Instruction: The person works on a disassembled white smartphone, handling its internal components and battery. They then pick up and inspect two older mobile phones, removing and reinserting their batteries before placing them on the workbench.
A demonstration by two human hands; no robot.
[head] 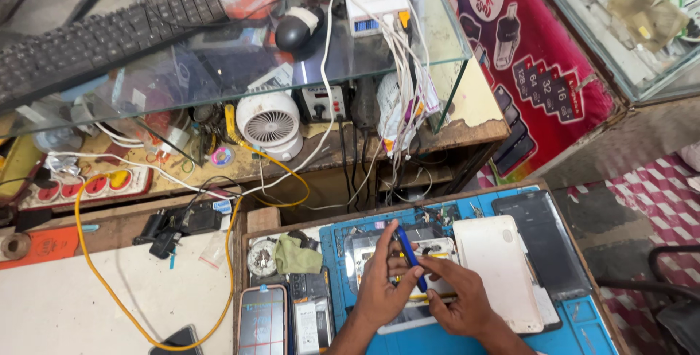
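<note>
While the left hand (380, 289) rests its spread fingers on the opened phone (405, 267), the right hand (456, 300) pinches a blue screwdriver (410, 256) between thumb and fingers. The screwdriver's long axis runs from upper left to lower right, its upper end pointing away from the person and toward the shelf, its lower end hidden in the right hand's grip. It is slim, dark blue, and crosses over the phone's bare insides. The phone lies flat on a blue work mat (583, 311), its pale inner frame showing with a yellow strip near the fingers. Just right of the phone lies a white back cover (492, 267), and beyond that a dark screen panel (536, 242). Left of the phone sit a green cloth (295, 255) and another phone with a lit screen (262, 322). Above the phone, well apart, a white fan (270, 123) stands under a glass shelf (437, 34), with a yellow cable (87, 253) looping off to the left.
</note>
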